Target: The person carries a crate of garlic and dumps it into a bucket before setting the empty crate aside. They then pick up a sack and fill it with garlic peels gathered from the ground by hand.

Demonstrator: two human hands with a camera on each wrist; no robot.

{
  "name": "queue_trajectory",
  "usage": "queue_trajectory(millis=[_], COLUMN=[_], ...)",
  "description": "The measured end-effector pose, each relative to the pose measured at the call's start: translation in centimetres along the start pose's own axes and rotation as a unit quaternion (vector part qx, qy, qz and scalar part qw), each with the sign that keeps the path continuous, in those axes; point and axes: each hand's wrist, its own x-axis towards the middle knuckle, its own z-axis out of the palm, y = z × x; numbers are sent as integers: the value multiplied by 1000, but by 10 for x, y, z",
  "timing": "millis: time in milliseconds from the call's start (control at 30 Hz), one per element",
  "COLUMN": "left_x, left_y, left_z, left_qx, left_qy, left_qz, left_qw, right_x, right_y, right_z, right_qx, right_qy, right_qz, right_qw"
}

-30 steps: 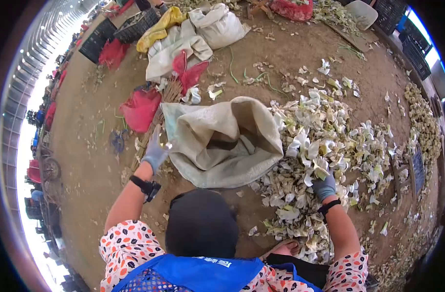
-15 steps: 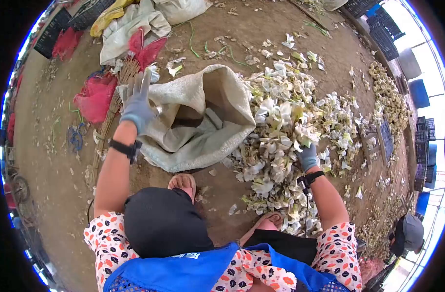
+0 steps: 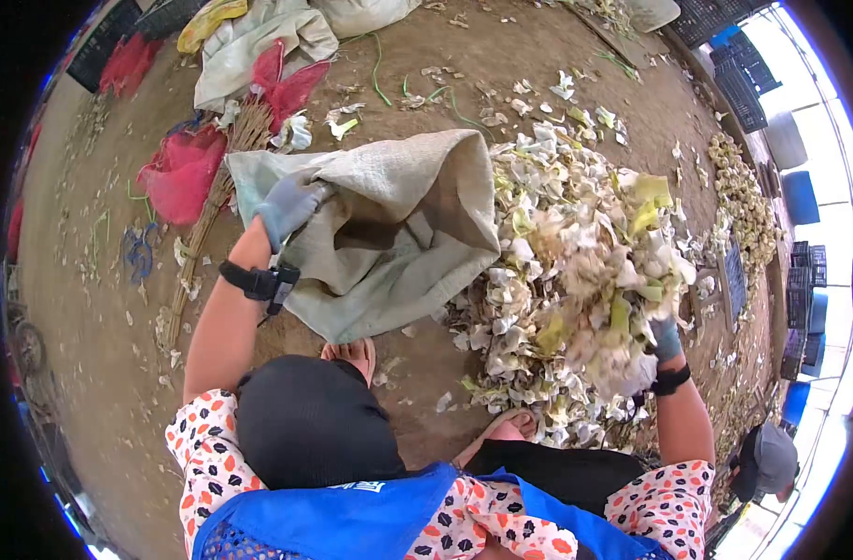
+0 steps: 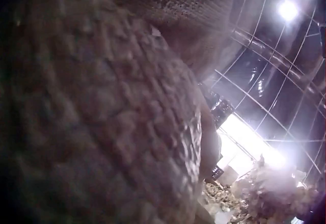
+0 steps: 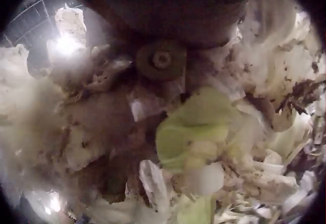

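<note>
Head view: our left hand (image 3: 289,207) grips the rim of the woven sack (image 3: 417,224), whose mouth and long axis point right toward the husk pile (image 3: 576,280). Our right hand (image 3: 667,338) lifts a heap of husks; its grip is hidden. We judge the mouth wants holding wide.

Left wrist: sack weave (image 4: 102,107) fills the frame.

Right wrist: husks (image 5: 198,132) crowd the lens.

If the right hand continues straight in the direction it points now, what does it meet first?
Most likely the open sack. The right hand, under a lifted load of husks, points up and left toward the sack mouth, which the left hand grips. Depth is unclear.
</note>
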Motion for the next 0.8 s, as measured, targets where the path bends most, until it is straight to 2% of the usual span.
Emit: queue_trajectory(millis=[33,133,167,267,300,333,367,400,433,467,500,533,600,667,700,733,800], left_x=[-3,-6,-8,-10,-3,1,-9,-13,-12,-15,-24,-41,-50,-59,-54,-55,-55], left_y=[5,22,33,44,38,15,11,20,-1,10,38,62,46,49,53,55,58], left_z=[3,10,13,21,25,20,26,31,43,41,34,29,56,64,68,69,76], left_qx=[12,17,-54,-130,-144,228,358,227,143,142,143,134,162,160,98,98,83], left_qy=[31,51,38,6,-39,-28,-56,4,76,65,53,-38,37,-60,-116,-118,-303], left_qz=[18,60,7,21,50,275,390,272,275,209,141,58,68,132,158,157,180], left_qw=[999,997,998,991,988,934,847,935,948,965,978,989,984,976,976,976,932], right_x=[-1,6,14,44,55,66,82,100,117,131,143,148,161,168,167,167,166], right_y=[-9,-28,-30,-26,-21,-14,-4,8,24,39,65,106,169,168,163,158,144], right_z=[11,53,72,142,170,194,223,251,272,287,279,272,262,271,278,286,304], right_qx=[9,48,65,119,144,168,197,235,290,343,401,388,235,217,183,137,35], right_qy=[-21,-103,-136,-229,-254,-268,-278,-269,-245,-214,-201,-235,-205,-188,-169,-152,-127], right_qz=[18,87,117,208,238,258,272,286,311,338,418,344,229,204,171,134,52], right_qw=[1000,990,982,943,927,913,900,889,871,850,790,822,922,936,953,970,990])
